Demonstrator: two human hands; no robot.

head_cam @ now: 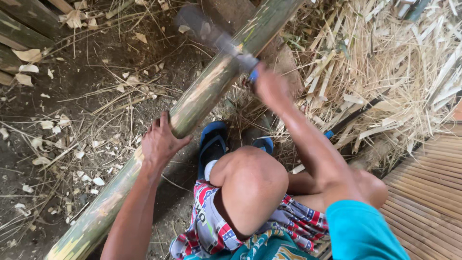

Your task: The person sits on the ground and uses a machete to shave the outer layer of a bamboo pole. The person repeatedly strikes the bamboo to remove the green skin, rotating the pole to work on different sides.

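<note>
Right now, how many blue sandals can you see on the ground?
2. One blue sandal lies beside the bamboo pole, just past the bent knee. The second sandal peeks out right of it, mostly hidden behind that knee.

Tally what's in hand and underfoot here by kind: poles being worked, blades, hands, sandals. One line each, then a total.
Bamboo pole being worked: 1, gripped by the left hand
Chopping blade: 1, blurred, held in the right hand
Hands: 2
Blue sandals: 2, the second partly hidden by the knee
Total: 6
</note>
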